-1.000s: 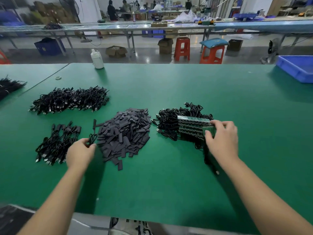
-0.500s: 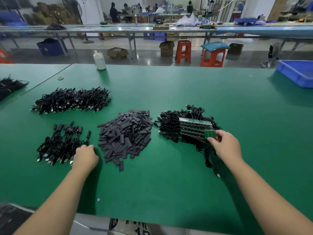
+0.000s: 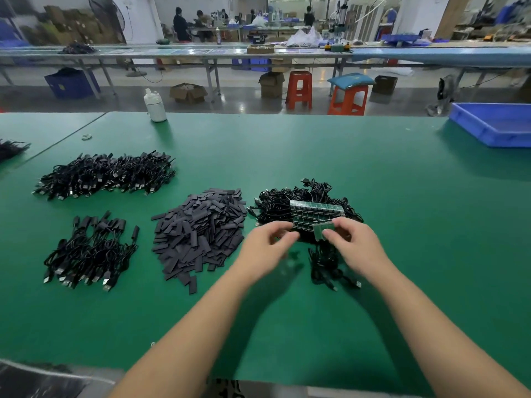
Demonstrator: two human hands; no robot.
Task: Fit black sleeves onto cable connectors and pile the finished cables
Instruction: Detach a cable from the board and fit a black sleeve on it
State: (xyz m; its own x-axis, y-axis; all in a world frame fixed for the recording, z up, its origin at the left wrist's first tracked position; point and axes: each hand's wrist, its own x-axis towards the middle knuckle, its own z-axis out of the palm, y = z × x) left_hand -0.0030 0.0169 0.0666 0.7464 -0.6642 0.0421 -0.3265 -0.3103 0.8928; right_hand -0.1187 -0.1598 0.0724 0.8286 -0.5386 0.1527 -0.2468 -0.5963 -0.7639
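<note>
Right hand (image 3: 355, 248) pinching a small green circuit board (image 3: 322, 230) (cable dangling below). Left hand (image 3: 265, 248) alongside, fingers curled; hold on anything unclear. Over green worktop (image 3: 402, 225), right of flat black sleeves heap (image 3: 199, 234).

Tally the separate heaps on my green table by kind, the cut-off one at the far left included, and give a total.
Heaps of black cables: 4
Heaps of black sleeves: 1
Total: 5

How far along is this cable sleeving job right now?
Done: the small pile of sleeved black cables. In hand: the right hand pinches a green connector board; the left hand reaches in. Left: the heap of black sleeves and the unsleeved cable bundle.
</note>
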